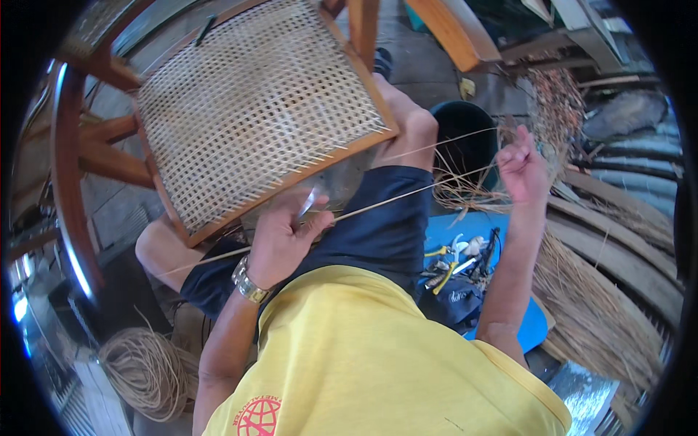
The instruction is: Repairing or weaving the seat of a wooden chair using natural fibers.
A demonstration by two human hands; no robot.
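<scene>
The left hand sits a little off centre toward nine o'clock, its grip narrow, thumb and fingers closed on a cane strand. A shiny blade-like piece juts from the same hand, blurred, with its lower part hidden by the fingers, so its exact kind is hard to make out. The strand runs out from the hand toward two o'clock and, on the other side, toward eight o'clock, where it thins out over the knee.

The right hand is raised at two o'clock with fingers curled; the strand reaches it, but I cannot tell whether the fingertips pinch it. A finer length shows above, its end unclear near those fingers.

At eleven o'clock stands a wooden chair with a woven cane seat, its frame cut off by the dark fisheye rim. A dark green stick-like object lies at its far edge. The dark bucket at two o'clock is partly covered by loose strands. At four o'clock, yellow-handled pliers lie among jumbled items on a blue surface, partly behind the right forearm. A cane coil rests at eight o'clock.
</scene>
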